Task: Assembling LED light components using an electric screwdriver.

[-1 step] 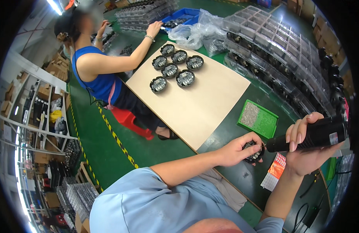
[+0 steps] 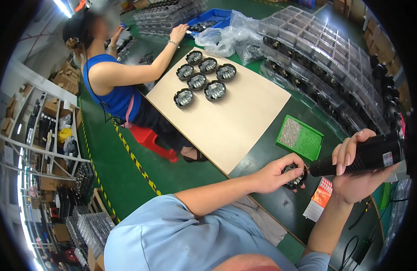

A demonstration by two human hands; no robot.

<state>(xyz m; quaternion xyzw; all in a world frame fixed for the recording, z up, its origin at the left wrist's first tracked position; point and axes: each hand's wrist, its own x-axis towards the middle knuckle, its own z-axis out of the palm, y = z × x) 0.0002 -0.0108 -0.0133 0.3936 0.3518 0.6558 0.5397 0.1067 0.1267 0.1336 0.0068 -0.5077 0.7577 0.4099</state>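
Observation:
My left hand [image 2: 283,172] is closed round a small round black housing [image 2: 293,176] with silvery parts inside, holding it over the dark table. Fingers of my right hand [image 2: 355,167] wrap a black electric screwdriver [image 2: 371,156], which lies nearly level. Its narrow tip points left and meets the edge of the housing; exact contact is too small to tell. Beyond my hands sits a green tray [image 2: 314,151] of small silvery screws. Several similar round housings [image 2: 215,91] rest on the beige board [image 2: 235,131].
Stacked clear plastic trays [image 2: 316,49] holding black parts rise at the far right. An orange and white label sheet [image 2: 321,196] lies below the screwdriver. Far off are a blue bin [image 2: 222,16] and clear bags [image 2: 237,34]. A co-worker in blue [image 2: 107,74] sits on a red stool [image 2: 149,140].

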